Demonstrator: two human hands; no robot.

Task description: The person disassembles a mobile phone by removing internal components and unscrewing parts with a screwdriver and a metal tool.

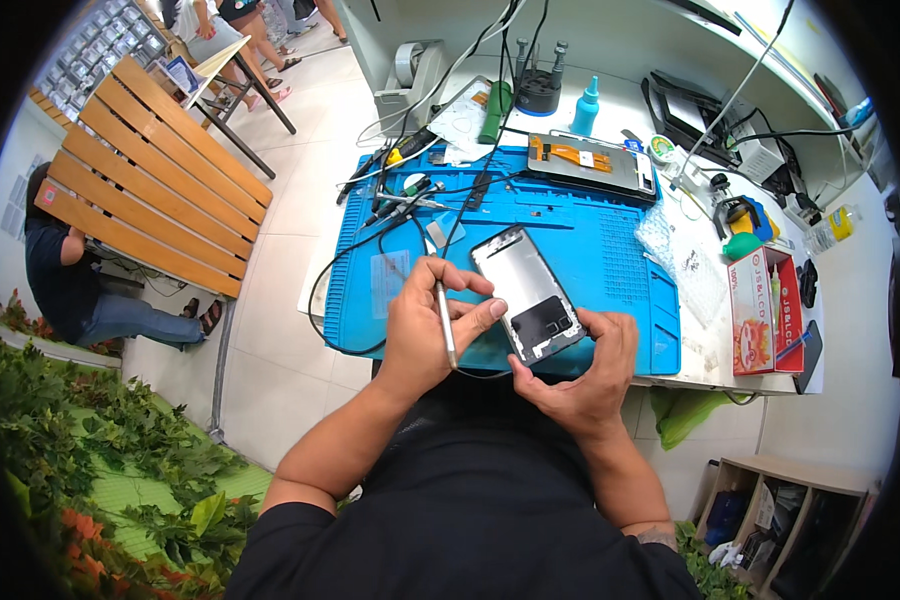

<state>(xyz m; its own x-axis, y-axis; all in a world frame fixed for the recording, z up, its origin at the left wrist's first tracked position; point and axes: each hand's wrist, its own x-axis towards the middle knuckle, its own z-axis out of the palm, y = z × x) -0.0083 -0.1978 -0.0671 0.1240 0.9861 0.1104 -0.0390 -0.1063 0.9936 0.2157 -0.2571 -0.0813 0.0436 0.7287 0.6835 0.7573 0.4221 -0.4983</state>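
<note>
My left hand point(422, 325) is closed round a slim silver hand tool point(446, 325), its exact kind not clear; one end points down past my palm. The left thumb and fingertips reach the left edge of a phone frame point(515, 275). This frame is a dark-edged shell with a silver inside, a black patch and camera openings at its lower end. My right hand point(590, 375) grips its lower right corner between thumb and fingers. The shell is tilted and held above the near part of a blue repair mat point(610, 300).
A phone part with orange flex cables point(580, 155) lies at the mat's far edge. Loose black cables point(385, 235) cross the mat's left side among small tools. Behind stand a blue bottle point(586, 105) and a round tool holder point(538, 92). A red-and-white box point(767, 325) sits at right.
</note>
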